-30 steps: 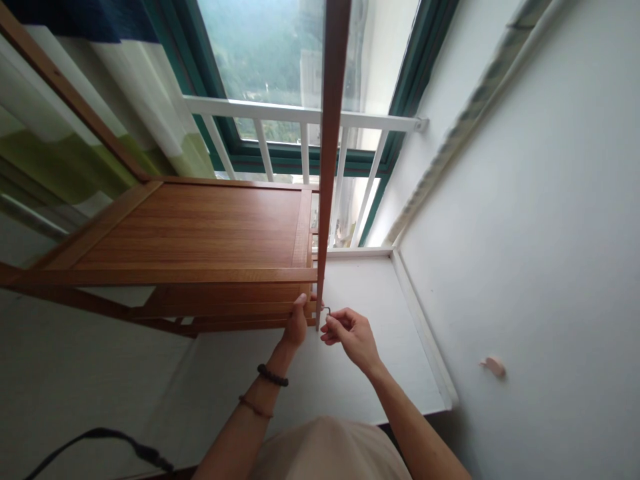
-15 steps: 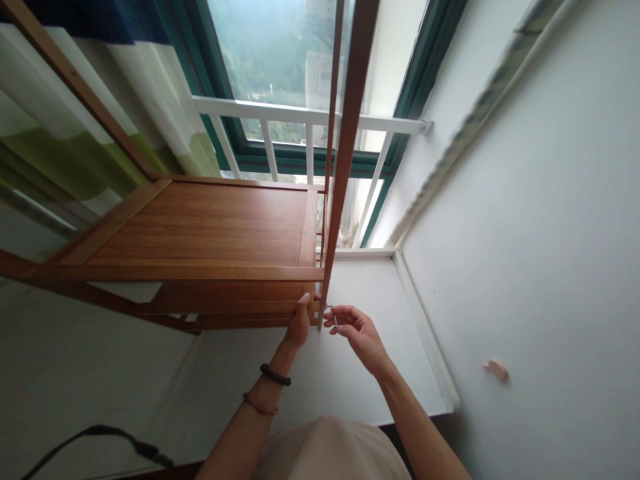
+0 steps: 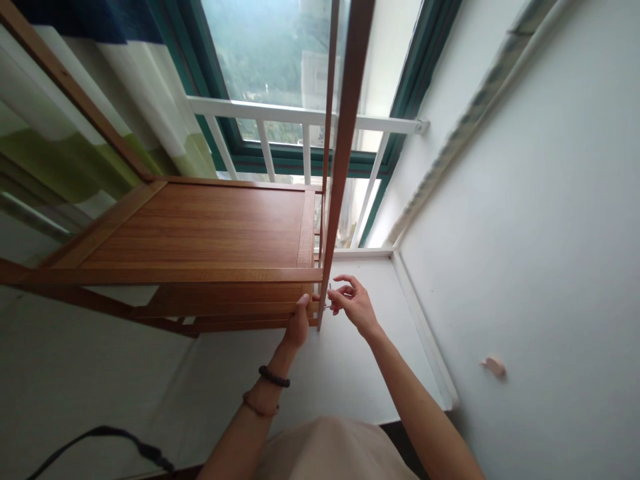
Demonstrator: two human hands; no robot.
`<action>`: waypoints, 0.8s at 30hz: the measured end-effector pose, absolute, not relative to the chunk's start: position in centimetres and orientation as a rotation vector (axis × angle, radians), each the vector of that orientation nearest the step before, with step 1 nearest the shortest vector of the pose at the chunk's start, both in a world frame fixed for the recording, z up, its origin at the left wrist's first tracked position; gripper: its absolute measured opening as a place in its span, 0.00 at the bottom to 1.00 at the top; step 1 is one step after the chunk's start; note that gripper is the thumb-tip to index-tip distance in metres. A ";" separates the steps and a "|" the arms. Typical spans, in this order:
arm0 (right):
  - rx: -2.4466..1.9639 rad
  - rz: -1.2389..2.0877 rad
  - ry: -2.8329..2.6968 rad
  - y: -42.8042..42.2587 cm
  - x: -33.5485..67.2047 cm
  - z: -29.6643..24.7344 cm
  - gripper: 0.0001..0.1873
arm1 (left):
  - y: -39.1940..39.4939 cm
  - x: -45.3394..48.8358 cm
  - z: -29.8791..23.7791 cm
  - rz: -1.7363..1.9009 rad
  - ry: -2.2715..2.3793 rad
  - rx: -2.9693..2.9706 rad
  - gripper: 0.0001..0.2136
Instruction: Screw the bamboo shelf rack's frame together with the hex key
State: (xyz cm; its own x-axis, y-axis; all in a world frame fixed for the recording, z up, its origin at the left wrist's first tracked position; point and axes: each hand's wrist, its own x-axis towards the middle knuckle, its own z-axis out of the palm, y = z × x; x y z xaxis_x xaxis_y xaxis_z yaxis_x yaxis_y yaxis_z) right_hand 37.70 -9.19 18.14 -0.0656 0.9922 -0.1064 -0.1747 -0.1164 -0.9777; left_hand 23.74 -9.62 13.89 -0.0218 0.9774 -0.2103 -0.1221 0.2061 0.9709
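Observation:
A brown wooden shelf rack (image 3: 235, 227) with stacked boards and upright posts stands in front of me. My left hand (image 3: 299, 323) is closed around the end of a lower shelf's front rail (image 3: 240, 309), thumb on top, close to the right post (image 3: 341, 153). Just right of that post, my right hand (image 3: 353, 303) pinches a small, thin, bent metal hex key (image 3: 329, 306). The key's short end meets the post's outer side at the height of the lower shelf. The screw it sits at is hidden.
A green-framed window (image 3: 265, 60) with a white railing (image 3: 250, 109) is behind the rack. A striped curtain (image 3: 150, 100) hangs at left. A white wall (image 3: 550, 233) with a pink hook (image 3: 495, 367) rises at right. A black strap (image 3: 100, 431) lies lower left.
My right hand has moved up beside the post and turned the hex key from pointing down to pointing upward. My left hand keeps its hold on the rail.

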 end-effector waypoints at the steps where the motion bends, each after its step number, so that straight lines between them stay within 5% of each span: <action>1: -1.136 1.433 -1.043 -9.2 37.6 17.7 0.17 | -9.7 23.7 14.0 1.136 1.232 0.964 0.20; 16: -1.124 1.691 -1.113 -14.9 39.3 17.3 0.11 | -9.8 23.7 15.2 0.972 1.065 0.997 0.23; 24: -1.024 1.579 -1.177 -14.1 38.8 19.0 0.25 | -9.6 23.6 14.7 0.954 1.048 1.063 0.24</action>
State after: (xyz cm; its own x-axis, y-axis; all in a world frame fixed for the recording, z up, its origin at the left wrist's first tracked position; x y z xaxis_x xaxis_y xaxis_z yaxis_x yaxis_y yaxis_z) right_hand 38.76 -14.07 18.96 -0.2626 0.9592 -0.1044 -0.1743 -0.1536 -0.9726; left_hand 23.61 -9.58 14.74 0.2325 0.9534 -0.1921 -0.1019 0.2204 0.9701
